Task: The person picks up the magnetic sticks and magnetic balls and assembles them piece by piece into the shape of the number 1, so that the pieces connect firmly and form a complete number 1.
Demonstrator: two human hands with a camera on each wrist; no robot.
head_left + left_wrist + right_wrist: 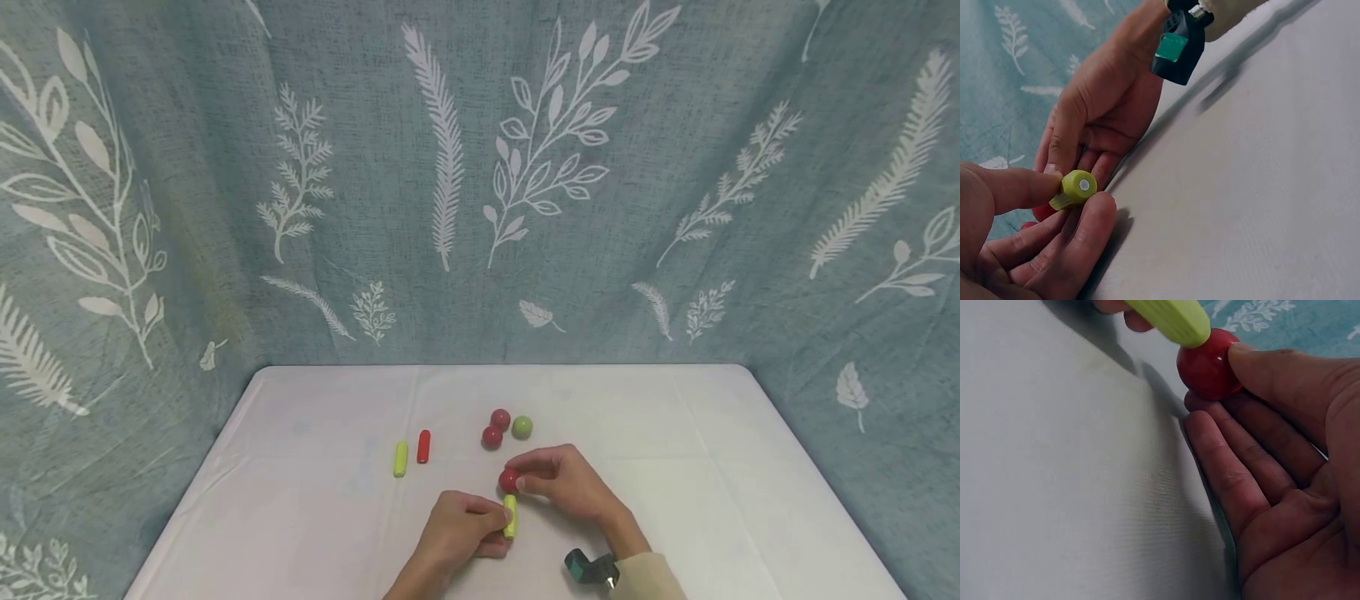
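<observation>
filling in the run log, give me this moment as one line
left hand: pinches yellow-green rod; right hand: pinches red ball; contact: rod touching ball

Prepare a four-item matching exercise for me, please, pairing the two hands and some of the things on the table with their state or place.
Column one:
1. Left hand
2. Green ball
3. Right hand
4. Red stick

Column two:
A. Beside two loose red balls
B. Pinching a red ball
C. Beside a loose lime stick
D. Pinching a lime stick

Right pairs: 1-D, 2-A, 3-B, 4-C.
</observation>
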